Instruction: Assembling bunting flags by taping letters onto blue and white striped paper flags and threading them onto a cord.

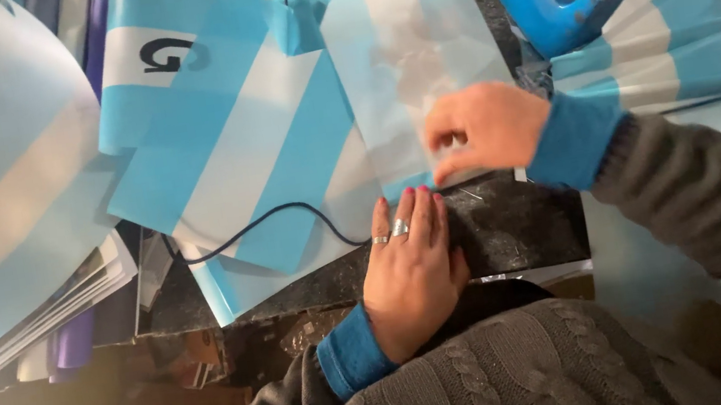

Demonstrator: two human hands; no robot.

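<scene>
While left hand (409, 267) lies flat, grip released, right hand (485, 127) grip pinching striped plastic sheet (401, 61)

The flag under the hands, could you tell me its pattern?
Light blue and white stripes on the flag, head view.

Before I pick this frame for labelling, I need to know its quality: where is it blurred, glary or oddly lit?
Head view: the right hand is slightly motion-blurred, while the left hand with its rings is sharper; the translucent striped sheet shows soft whitish glare; a warm orange cast washes the lower left corner, where detail is lost; the grey knitted sleeves sit close and soft.
</scene>
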